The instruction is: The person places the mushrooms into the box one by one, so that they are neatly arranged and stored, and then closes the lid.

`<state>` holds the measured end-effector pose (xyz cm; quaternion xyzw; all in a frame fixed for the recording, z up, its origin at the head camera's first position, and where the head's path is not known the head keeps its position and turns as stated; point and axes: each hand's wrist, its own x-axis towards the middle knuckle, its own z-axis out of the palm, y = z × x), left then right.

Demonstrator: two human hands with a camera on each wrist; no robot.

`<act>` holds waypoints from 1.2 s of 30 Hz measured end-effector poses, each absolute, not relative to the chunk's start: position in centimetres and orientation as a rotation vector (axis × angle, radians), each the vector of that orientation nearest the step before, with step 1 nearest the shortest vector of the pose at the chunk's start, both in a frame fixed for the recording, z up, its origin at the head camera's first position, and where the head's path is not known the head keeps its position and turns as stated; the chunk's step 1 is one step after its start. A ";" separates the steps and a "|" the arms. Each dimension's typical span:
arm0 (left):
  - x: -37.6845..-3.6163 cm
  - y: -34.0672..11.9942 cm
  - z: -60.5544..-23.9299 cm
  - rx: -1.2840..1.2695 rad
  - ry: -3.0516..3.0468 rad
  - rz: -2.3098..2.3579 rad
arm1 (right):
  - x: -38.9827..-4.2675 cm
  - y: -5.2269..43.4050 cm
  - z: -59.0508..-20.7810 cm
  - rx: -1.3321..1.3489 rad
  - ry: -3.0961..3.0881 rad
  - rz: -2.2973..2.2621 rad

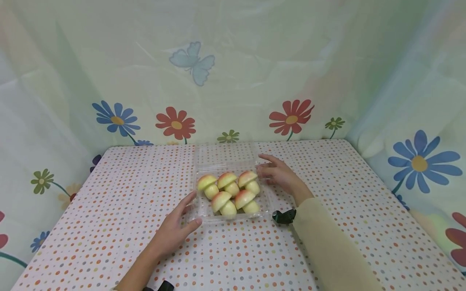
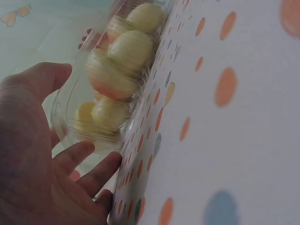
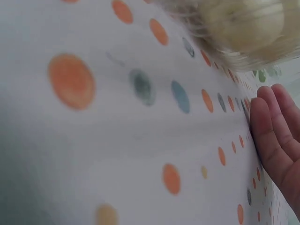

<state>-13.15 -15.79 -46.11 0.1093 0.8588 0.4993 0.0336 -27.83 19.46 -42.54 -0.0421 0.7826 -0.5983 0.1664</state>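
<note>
A clear plastic clamshell box [image 1: 204,216] stands on the table with its lid [image 1: 225,155] folded up at the back. Inside lie several mushroom-shaped pieces [image 1: 227,184], pale yellow below with red-tinged caps. At the box's left side is my left hand [image 1: 174,230], thumb and fingers spread around the near left corner. In the left wrist view its fingertips [image 2: 112,161] come right up to the clear wall. My right hand [image 1: 280,173] is at the right side near the lid hinge, fingers extended; the right wrist view shows those fingers [image 3: 269,126] low along the tablecloth.
A dotted cloth [image 1: 145,182] covers the table. Behind it hangs a pale curtain [image 1: 236,81] printed with flowers and a butterfly, with more of it at both sides. A dark wrist device [image 1: 284,217] sits by the right sleeve, close to the box's near right corner.
</note>
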 end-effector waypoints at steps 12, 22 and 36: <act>-13.2 -15.6 -45.9 0.335 2.645 1.523 | -27.5 19.2 -42.5 -0.136 2.164 -1.885; -13.2 -15.7 -45.9 0.318 2.633 1.521 | -27.6 18.8 -42.4 -0.128 2.197 -1.922; -13.0 -15.6 -45.9 0.300 2.632 1.514 | -27.0 18.2 -42.1 -0.162 2.425 -1.820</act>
